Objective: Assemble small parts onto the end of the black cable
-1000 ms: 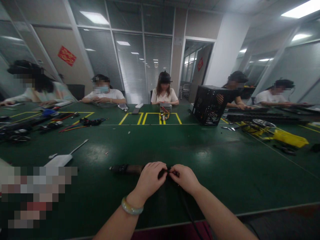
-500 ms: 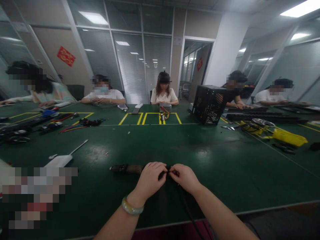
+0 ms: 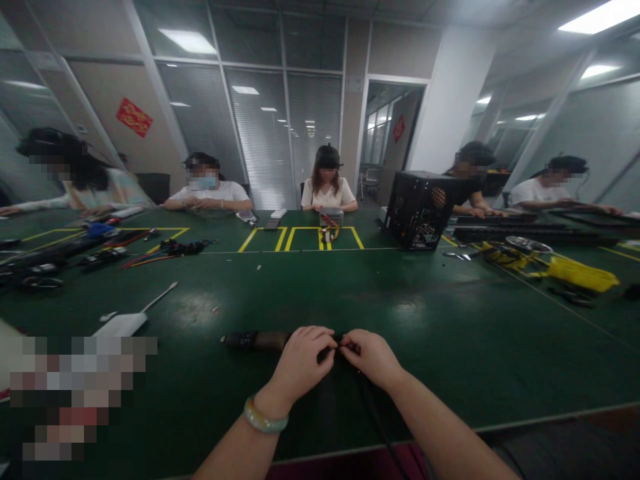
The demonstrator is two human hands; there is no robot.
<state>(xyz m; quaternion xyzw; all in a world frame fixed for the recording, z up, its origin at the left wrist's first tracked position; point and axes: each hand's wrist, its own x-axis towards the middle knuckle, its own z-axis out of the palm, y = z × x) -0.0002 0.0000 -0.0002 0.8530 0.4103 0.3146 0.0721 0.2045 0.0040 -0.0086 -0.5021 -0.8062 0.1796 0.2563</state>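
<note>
A dark, tube-shaped electric screwdriver (image 3: 267, 341) lies across the green table in front of me, its narrow tip toward the left. My left hand (image 3: 307, 353) curls over its right end, thumb and fingers pinched together. Fingertip to fingertip with it, my right hand (image 3: 370, 357) pinches the tool's cable end. The black cable (image 3: 373, 413) runs from under my right hand down over the near table edge. My fingers hide the exact join between tool and cable.
On the left are a white adapter-like piece (image 3: 120, 325) and black parts with coloured wires (image 3: 185, 247). A black computer case (image 3: 417, 210) stands farther back. Yellow parts (image 3: 580, 273) lie at the right. Several people sit around the table (image 3: 450, 320).
The view has shifted very slightly. Both of my hands stay pinched at the same spot on the tool's cable end, with hardly any finger movement.
</note>
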